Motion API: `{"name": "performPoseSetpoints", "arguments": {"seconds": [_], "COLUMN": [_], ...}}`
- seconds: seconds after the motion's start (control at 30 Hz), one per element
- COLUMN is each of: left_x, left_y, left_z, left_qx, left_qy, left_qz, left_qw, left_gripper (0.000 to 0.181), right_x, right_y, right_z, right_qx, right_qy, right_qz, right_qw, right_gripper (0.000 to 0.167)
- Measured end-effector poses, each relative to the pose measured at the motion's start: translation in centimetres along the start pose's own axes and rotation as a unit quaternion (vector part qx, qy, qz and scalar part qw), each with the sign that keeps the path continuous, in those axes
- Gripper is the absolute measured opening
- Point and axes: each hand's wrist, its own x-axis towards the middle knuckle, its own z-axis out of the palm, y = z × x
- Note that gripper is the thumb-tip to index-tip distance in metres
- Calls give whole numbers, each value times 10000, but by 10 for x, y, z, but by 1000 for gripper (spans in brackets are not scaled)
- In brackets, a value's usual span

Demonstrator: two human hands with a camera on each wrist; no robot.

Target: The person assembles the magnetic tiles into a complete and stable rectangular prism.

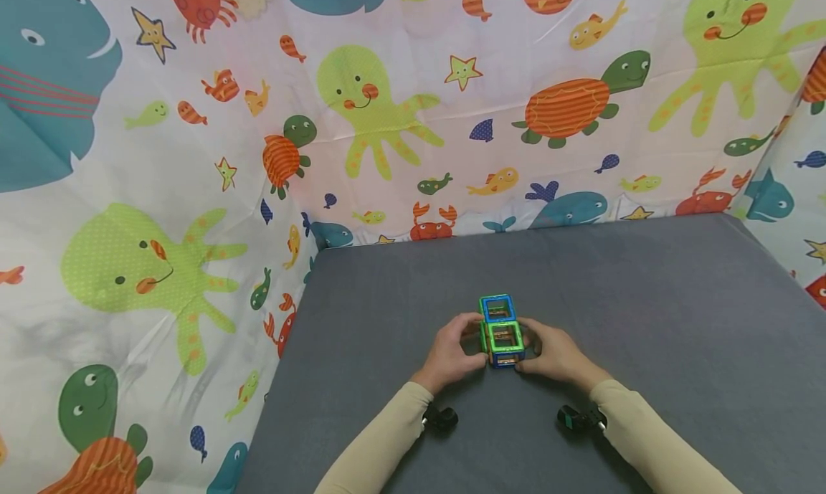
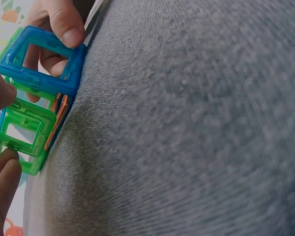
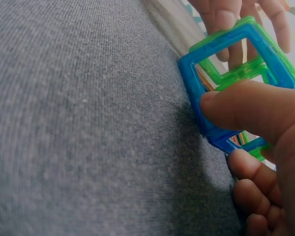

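Note:
Square magnetic tiles in green and blue are joined into a small two-part block (image 1: 502, 322) on the grey cloth. In the head view, a blue tile (image 1: 497, 298) tops the far part and a green tile (image 1: 506, 349) the near part. Orange edges show low inside. On the left side, my left hand (image 1: 452, 352) grips the block, thumb near the front corner and fingers farther back. My right hand (image 1: 560, 353) holds the opposite side. Its thumb (image 3: 241, 105) lies across a blue tile (image 3: 189, 83) in the right wrist view, with the fingertips lower down.
Grey cloth (image 1: 400, 286) covers the tabletop around the block. A white curtain printed with sea animals (image 1: 400, 35) hangs behind and along the left, and also at the right edge. Small black devices (image 1: 442, 418) sit at both wrists.

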Motion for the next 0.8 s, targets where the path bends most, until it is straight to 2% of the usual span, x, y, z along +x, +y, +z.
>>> {"name": "performPoseSetpoints", "arguments": {"seconds": [0.8], "left_x": [-4], "left_y": [-2], "left_z": [15], "left_qx": [-80], "left_qy": [428], "left_qz": [3], "left_qw": [9991], "left_gripper": [65], "right_x": [0], "right_y": [1], "right_z": [-1], "right_qx": [-18], "right_qy": [35], "right_qz": [-5], "right_qw": [10000], "right_gripper": [87]}}
